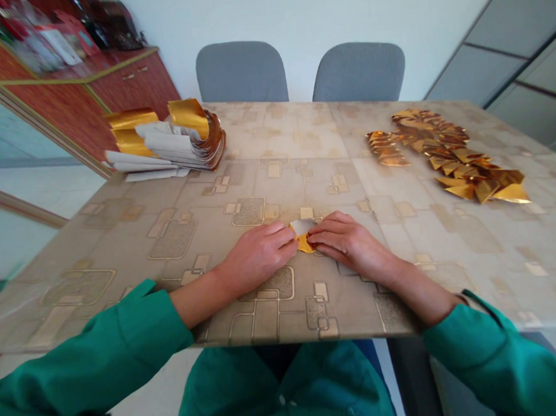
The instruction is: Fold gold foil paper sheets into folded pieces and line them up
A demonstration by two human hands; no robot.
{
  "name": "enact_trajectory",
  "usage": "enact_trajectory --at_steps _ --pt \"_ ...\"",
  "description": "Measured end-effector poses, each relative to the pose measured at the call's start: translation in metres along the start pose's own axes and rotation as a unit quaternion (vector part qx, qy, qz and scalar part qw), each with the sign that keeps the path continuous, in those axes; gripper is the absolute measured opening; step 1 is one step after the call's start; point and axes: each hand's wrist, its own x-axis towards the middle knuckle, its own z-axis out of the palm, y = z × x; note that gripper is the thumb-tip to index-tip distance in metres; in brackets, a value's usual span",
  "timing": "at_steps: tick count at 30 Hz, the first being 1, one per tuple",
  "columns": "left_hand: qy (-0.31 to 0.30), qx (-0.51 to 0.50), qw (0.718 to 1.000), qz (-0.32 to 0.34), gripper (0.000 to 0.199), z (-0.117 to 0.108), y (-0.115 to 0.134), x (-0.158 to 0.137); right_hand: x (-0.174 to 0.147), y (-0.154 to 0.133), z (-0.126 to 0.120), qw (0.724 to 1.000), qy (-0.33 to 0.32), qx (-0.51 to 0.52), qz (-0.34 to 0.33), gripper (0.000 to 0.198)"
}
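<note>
1. The left grip [262, 251] is closed, fingertips pinching the left side of a small foil sheet [304, 242]. If this pinch loosens, the sheet could swing around the right-hand hold and lose its alignment.
2. The right grip [350, 242] is also closed, its fingertips on the sheet's right side. Uneven pressure between the 2 hands could skew a crease; pulling them apart could tear the paper.
3. The sheet lies between the hands, low over the near-middle part of the counter [302, 137], with pale paper showing at the far side and gold nearer the body. The fingers hide its edges, so I cannot tell how many layers they hold; a slipped layer could go unnoticed.
4. The counter's cover looks smooth, so the sheet would probably slide if both hands lift off. Light paper could also shift in a draught.
5. The green sleeves [139, 332] reach over the near edge; a wide sweep of the right arm could brush the gold folded pieces [464, 165] at the right. Their row looks loosely nested and likely to scatter, as does the smaller cluster [386, 149] beside it.
6. At the far left, the paper stack [180, 145] is curled and uneven; a careless tug on its upper sheets could topple or fan it.
</note>
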Motion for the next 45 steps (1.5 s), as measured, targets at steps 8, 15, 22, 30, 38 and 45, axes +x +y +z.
enact_trajectory --at_steps 8,15,22,30,38,45 --pt "0.034 0.056 0.998 0.010 0.018 0.003 0.002 -0.004 0.001 -0.001 -0.001 0.999 0.012 0.051 -0.015 0.020" --pt "0.103 0.035 0.993 -0.037 0.020 0.008 0.007 -0.005 0.002 -0.007 0.003 0.999 0.013 -0.039 0.026 0.021" --pt "0.090 0.005 0.995 -0.050 0.023 0.007 0.010 -0.006 0.001 -0.016 0.007 0.998 0.015 -0.057 0.034 0.021" --pt "0.096 -0.025 0.993 -0.069 0.024 0.010 0.012 -0.007 -0.001 -0.015 0.012 0.993 0.040 -0.068 0.086 0.012" --pt "0.083 -0.066 0.989 -0.100 0.025 0.009 0.012 -0.007 -0.003 -0.023 0.011 0.979 0.072 -0.119 0.152 0.008" --pt "0.089 -0.078 0.988 -0.103 0.024 0.008 0.012 -0.007 -0.007 -0.021 0.013 0.979 0.059 -0.073 0.178 0.007"
